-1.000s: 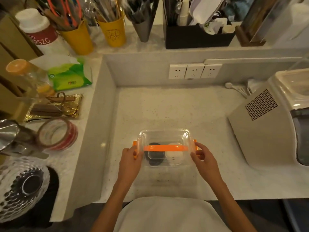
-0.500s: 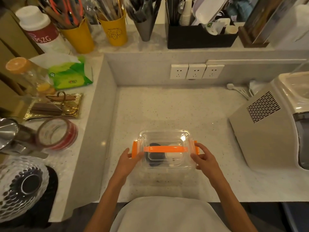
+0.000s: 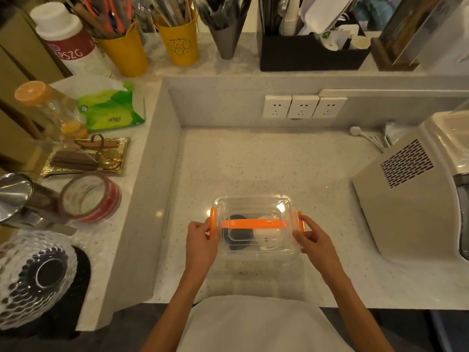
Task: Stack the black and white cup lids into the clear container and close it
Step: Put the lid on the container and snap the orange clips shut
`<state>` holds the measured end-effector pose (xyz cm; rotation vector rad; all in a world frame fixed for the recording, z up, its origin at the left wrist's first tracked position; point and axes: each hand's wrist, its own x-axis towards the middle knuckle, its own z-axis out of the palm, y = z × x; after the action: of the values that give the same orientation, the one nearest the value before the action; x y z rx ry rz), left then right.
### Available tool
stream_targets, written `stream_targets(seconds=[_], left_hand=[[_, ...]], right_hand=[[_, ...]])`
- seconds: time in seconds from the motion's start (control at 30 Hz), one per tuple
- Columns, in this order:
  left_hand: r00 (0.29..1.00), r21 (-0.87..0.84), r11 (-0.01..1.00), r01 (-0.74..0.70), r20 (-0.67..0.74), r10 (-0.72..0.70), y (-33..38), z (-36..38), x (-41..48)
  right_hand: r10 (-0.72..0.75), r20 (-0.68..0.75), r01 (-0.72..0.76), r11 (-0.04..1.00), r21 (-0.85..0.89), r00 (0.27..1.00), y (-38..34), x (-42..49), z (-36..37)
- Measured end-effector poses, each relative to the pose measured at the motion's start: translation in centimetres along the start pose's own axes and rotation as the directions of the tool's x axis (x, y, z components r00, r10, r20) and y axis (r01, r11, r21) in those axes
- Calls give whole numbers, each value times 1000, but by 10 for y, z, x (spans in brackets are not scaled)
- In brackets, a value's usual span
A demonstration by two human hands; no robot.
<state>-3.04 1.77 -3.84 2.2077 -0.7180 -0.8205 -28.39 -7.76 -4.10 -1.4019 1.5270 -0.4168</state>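
The clear container (image 3: 253, 207) stands on the counter in front of me with its clear cover on and an orange handle (image 3: 254, 223) across the top. Through the cover I see black lids (image 3: 237, 237) on the left and white lids (image 3: 269, 237) on the right. My left hand (image 3: 201, 241) pinches the orange clasp (image 3: 212, 222) on the container's left end. My right hand (image 3: 313, 240) holds the orange clasp (image 3: 301, 222) on the right end.
A beige machine (image 3: 406, 194) stands close on the right. The raised ledge on the left carries a tape roll (image 3: 90, 198), a gold tray (image 3: 86, 157) and a green tissue pack (image 3: 111, 110). Wall sockets (image 3: 303, 106) and a white plug (image 3: 355, 130) lie behind.
Both hands have shifted a little on the container's ends and the left fingers have closed around the orange clasp. The container has stayed in place.
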Motion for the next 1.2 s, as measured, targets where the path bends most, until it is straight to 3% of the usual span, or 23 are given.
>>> stream_targets(seconds=[0.07,0.13,0.23,0.37,0.63,1.2], left_hand=[[1000,1,1000,-20,1,20,-1,0,-1],[1000,3,1000,-22,1,22,-2,0,-1],[998,-5,999,-43,42,43,-5,-2,2],[996,1,998,-61,64,60,-8,-4,5],[999,25,999,-39,39,38,-7,-3,4],[998,50,998,-47,41,45,-7,-4,4]], right_hand=[[-20,-66,16,997,-69,998,1,-2,2],[55,-56,-60,994,-92,997,4,-2,1],[191,7,-191,981,32,982,4,0,2],[85,-149,-89,996,-17,985,-3,-4,9],[-37,-207,21,997,-77,978,-7,-9,20],[-28,-221,-7,988,-153,975,-8,-12,18]])
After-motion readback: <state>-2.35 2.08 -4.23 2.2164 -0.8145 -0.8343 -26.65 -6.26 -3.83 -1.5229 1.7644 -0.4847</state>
